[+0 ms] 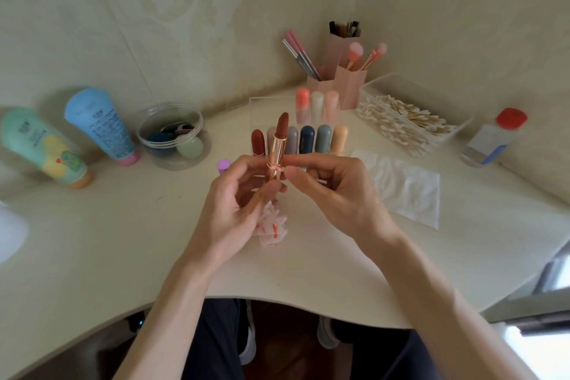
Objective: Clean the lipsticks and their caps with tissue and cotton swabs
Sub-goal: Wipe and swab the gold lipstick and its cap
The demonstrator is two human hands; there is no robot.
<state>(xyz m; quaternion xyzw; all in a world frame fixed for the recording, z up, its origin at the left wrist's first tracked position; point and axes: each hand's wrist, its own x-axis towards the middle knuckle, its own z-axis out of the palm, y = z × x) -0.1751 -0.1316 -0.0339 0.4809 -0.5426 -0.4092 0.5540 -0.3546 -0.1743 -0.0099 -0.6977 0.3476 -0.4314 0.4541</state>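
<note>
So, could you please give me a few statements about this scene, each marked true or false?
1. The left hand holds an uncapped lipstick upright. True.
2. The right hand holds a makeup brush against the lipstick. False: it pinches a cotton swab.
3. The crumpled tissue by the left hand has red stains. True.
4. The swab box sits on the left of the desk. False: it is at the right rear.

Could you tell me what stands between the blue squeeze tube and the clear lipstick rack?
A round clear plastic tub of coloured makeup sponges, shown in the head view.
</note>
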